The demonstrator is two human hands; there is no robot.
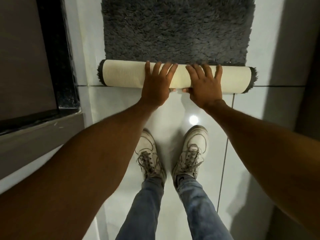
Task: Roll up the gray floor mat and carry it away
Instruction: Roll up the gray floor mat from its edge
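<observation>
Cream backing faces up on the roll (124, 75), both hands pressed on its middle. Left hand (156, 84) fingers spread over the top, thumb tucked under the near edge. Right hand (205, 85) same, just beside it. Mat (176, 30) partly rolled: gray shag still flat on the floor beyond the roll. White tile floor (110, 104), sneakers (192, 149) and jeans (199, 208) below.
</observation>
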